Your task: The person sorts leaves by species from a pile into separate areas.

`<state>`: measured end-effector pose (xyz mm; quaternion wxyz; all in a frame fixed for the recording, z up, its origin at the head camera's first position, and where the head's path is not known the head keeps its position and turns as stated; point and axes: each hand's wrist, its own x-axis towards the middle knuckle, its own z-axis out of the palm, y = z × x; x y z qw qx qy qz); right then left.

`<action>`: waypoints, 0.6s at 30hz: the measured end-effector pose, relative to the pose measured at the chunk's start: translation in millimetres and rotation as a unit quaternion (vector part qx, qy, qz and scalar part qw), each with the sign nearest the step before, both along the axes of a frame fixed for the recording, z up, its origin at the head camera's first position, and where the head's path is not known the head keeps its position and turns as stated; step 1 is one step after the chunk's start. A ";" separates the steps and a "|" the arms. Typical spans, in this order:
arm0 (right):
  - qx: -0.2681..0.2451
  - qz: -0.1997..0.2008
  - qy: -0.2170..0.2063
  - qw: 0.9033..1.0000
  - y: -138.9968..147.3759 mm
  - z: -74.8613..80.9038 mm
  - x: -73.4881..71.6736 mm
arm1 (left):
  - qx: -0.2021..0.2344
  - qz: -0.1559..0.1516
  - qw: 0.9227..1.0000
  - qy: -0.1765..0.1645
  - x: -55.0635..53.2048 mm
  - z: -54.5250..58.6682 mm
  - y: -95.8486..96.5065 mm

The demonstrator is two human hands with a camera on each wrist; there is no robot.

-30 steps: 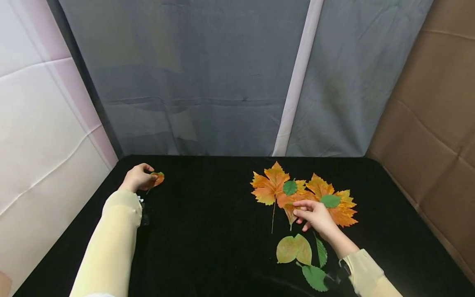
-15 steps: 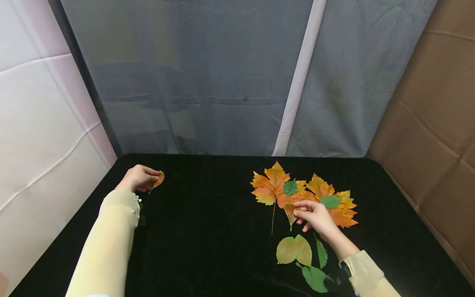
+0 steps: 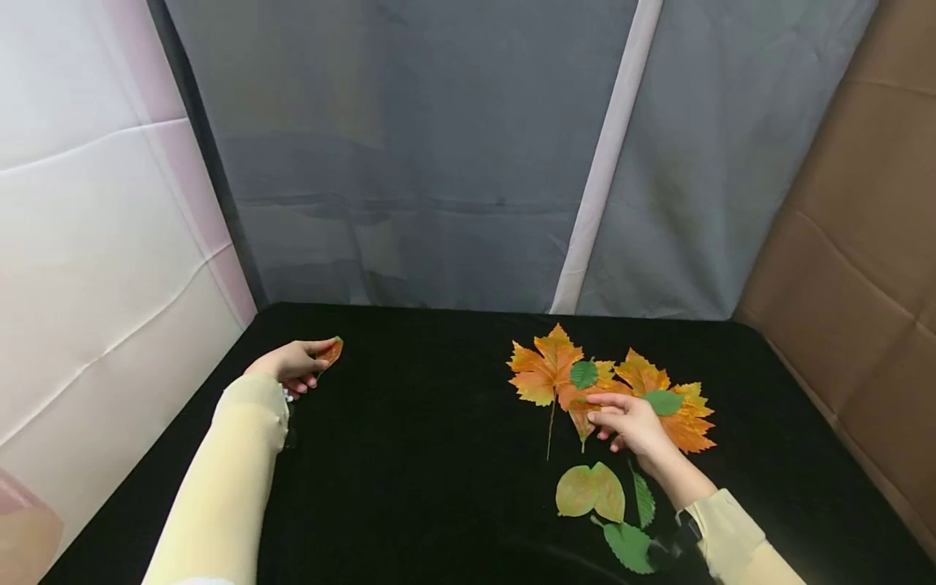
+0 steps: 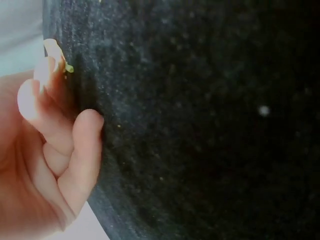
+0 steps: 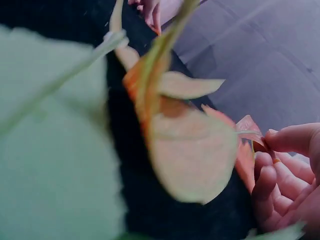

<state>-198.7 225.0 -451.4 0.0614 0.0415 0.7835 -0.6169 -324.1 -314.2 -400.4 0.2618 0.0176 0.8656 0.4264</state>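
At the far left of the black table, my left hand (image 3: 291,364) pinches a small orange leaf (image 3: 334,352) with a green tip. The left wrist view shows its fingers close over the black cloth, with only a sliver of that leaf visible. On the right side, my right hand (image 3: 634,424) pinches a small orange-brown leaf (image 3: 581,421), its narrow end toward me. That leaf overlaps large orange maple leaves (image 3: 543,372) lying behind it. Two small green leaves, one rounded (image 3: 583,374) and one oval (image 3: 664,402), lie on the maple leaves.
Nearer me than the right hand lie a pair of yellow-green leaves (image 3: 576,491), a narrow green leaf (image 3: 644,500) and a broader green leaf (image 3: 628,547). Grey cloth (image 3: 439,162) hangs behind the table, with white panels (image 3: 95,244) at left and brown (image 3: 870,227) at right.
The head view has shifted slightly. My left hand has turned with its leaf, and its lower fingers now show beneath the pinch. The right hand keeps its place and its leaf.
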 end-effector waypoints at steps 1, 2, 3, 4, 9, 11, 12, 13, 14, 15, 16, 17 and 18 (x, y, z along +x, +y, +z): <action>0.000 0.001 -0.001 1.000 0.5 2.5 -2.4 | 0.000 0.001 1.000 -0.008 -1.4 0.2 2.2; -0.001 0.002 -0.003 1.000 0.5 6.4 -4.9 | -0.001 0.000 1.000 -0.013 -3.0 -0.2 3.3; -0.002 0.008 -0.002 1.000 0.3 11.1 -8.1 | -0.001 0.000 1.000 -0.015 -4.3 -0.9 3.3; -0.005 0.016 0.000 1.000 -0.2 16.5 -12.0 | -0.002 0.000 1.000 -0.016 -5.6 -1.8 2.4; 0.005 0.056 0.030 0.998 -7.8 51.1 -34.1 | 0.006 0.004 1.000 -0.006 -8.6 -7.2 -5.9; 0.016 0.066 0.042 0.997 -12.3 63.5 -43.8 | 0.019 0.012 1.000 -0.004 -8.2 -8.8 -7.2; 0.022 0.070 0.047 0.996 -15.1 68.8 -48.8 | 0.027 0.015 0.999 -0.005 -7.6 -9.2 -7.2; 0.027 0.074 0.051 0.996 -18.0 73.6 -53.6 | 0.035 0.018 0.999 -0.005 -6.9 -9.4 -6.6; 0.031 0.078 0.053 0.995 -21.4 77.7 -58.4 | 0.043 0.020 0.999 -0.006 -6.4 -9.5 -5.6; 0.037 0.080 0.054 0.995 -25.0 81.4 -63.1 | 0.048 0.026 0.998 -0.008 -6.1 -9.5 -4.3; 0.045 0.082 0.055 0.994 -28.7 84.6 -67.5 | 0.054 0.025 0.998 -0.007 -5.8 -8.9 -2.6; 0.048 0.083 0.055 0.994 -32.8 87.8 -71.2 | 0.056 0.026 0.998 -0.007 -5.8 -8.4 -0.5; 0.052 0.087 0.057 0.993 -36.7 90.2 -74.7 | 0.057 0.026 0.998 -0.006 -5.8 -7.8 1.7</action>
